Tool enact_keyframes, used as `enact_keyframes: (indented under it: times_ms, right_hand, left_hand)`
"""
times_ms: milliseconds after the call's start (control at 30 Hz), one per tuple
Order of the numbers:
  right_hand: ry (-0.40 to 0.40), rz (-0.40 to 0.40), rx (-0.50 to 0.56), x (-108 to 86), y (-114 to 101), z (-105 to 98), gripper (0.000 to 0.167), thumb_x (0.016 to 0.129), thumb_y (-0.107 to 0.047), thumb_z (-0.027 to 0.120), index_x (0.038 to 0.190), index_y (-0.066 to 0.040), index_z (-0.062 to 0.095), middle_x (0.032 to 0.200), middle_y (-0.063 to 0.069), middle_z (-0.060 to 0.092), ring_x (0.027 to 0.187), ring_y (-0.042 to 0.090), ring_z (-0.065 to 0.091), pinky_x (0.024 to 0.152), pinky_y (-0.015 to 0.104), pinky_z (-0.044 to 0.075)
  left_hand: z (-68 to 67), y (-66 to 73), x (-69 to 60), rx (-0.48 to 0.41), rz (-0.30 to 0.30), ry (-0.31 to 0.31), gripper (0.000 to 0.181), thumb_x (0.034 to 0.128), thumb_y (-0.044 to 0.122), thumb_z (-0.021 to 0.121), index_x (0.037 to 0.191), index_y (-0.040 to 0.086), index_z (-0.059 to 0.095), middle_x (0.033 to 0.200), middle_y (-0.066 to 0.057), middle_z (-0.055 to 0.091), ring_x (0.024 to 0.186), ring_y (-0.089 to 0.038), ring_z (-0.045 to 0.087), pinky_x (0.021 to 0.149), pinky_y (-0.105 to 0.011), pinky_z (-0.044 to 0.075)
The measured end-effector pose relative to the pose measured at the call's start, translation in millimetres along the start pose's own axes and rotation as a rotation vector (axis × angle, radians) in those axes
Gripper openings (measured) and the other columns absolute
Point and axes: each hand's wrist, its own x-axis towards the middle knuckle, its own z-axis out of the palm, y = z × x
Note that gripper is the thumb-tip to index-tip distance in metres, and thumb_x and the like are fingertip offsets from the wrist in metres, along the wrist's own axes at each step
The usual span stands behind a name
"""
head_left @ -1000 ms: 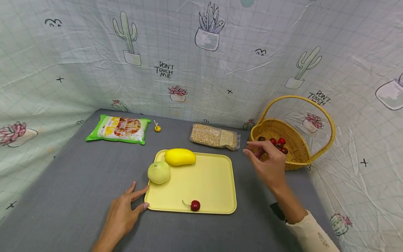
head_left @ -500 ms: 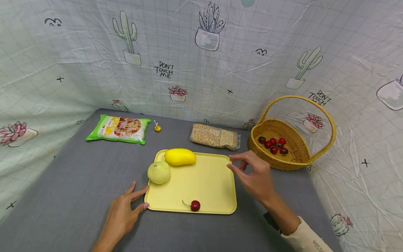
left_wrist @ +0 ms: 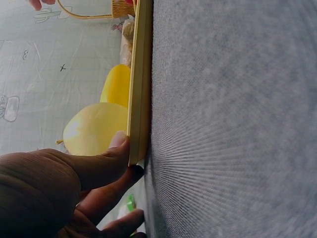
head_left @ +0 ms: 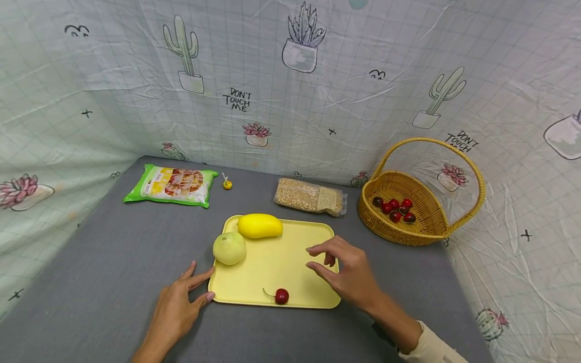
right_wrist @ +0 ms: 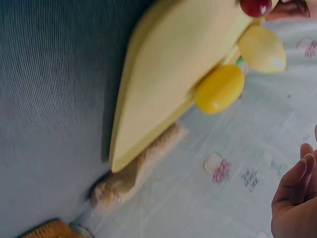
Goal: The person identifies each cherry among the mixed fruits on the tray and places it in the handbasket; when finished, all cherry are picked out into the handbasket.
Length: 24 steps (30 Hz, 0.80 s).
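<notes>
A yellow tray (head_left: pixel 290 262) lies on the grey table. My left hand (head_left: pixel 177 302) rests at its left edge, fingertips touching the rim near the front corner; in the left wrist view the thumb (left_wrist: pixel 106 161) presses against that rim. Over the tray's right side hovers my right hand (head_left: pixel 347 269), thumb and fingers apart with nothing between them. On the tray sit a yellow mango (head_left: pixel 259 226), a pale green round fruit (head_left: pixel 229 248) at the left edge, and a dark red cherry (head_left: pixel 281 296) with its stem, by the front rim.
A wicker basket (head_left: pixel 386 229) with a tall handle stands at the right, several cherries (head_left: pixel 395 216) inside. Along the back lie a green-edged food bag (head_left: pixel 174 185), a small yellow lollipop (head_left: pixel 227 185) and a clear pack of grains (head_left: pixel 308 196). A printed curtain (head_left: pixel 290 116) hangs behind.
My right hand has moved from the basket's near rim leftward and toward me, over the tray. Its thumb and fingers have spread wider apart. The left hand and tray have stayed still.
</notes>
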Motion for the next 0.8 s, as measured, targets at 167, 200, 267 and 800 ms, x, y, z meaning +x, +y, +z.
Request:
enact_keyframes:
  times_ms: [167, 200, 267, 800]
  right_hand:
    - [-0.071, -0.003, 0.016, -10.5, -2, 13, 0.037, 0.083, -0.009, 0.092, 0.115, -0.022, 0.078, 0.099, -0.007, 0.076, 0.071, 0.010, 0.057, 0.062, 0.022, 0.050]
    - [-0.088, 0.002, 0.020, -12.7, -3, 16, 0.037, 0.083, -0.010, 0.092, 0.115, -0.022, 0.078, 0.099, -0.008, 0.076, 0.071, 0.009, 0.057, 0.061, 0.022, 0.051]
    - [-0.123, 0.009, 0.025, -16.7, -4, 21, 0.037, 0.083, -0.012, 0.092, 0.115, -0.023, 0.078, 0.099, -0.009, 0.075, 0.071, 0.009, 0.057, 0.063, 0.020, 0.051]
    - [-0.429, 0.157, 0.052, -30.6, -5, 45, 0.039, 0.085, -0.016, 0.092, 0.121, -0.015, 0.078, 0.109, 0.002, 0.078, 0.078, 0.010, 0.061, 0.068, 0.015, 0.052]
  left_hand:
    - [0.1, -0.1, 0.3, -0.001, -0.007, -0.010, 0.060, 0.0831, 0.013, 0.091, 0.140, 0.016, 0.072, 0.156, -0.036, 0.046, 0.136, -0.063, 0.050, 0.105, -0.076, 0.046]
    - [0.1, -0.1, 0.4, -0.001, -0.006, -0.010, 0.060, 0.0831, 0.013, 0.091, 0.140, 0.016, 0.072, 0.156, -0.036, 0.046, 0.136, -0.063, 0.050, 0.105, -0.076, 0.046]
    - [0.0, 0.0, 0.0, 0.000, -0.008, -0.011, 0.060, 0.0831, 0.013, 0.091, 0.140, 0.016, 0.072, 0.156, -0.035, 0.046, 0.137, -0.063, 0.050, 0.105, -0.075, 0.046]
    - [-0.6, 0.8, 0.2, 0.008, -0.020, -0.018, 0.060, 0.0834, 0.015, 0.091, 0.140, 0.017, 0.072, 0.157, -0.034, 0.046, 0.135, -0.064, 0.051, 0.104, -0.075, 0.046]
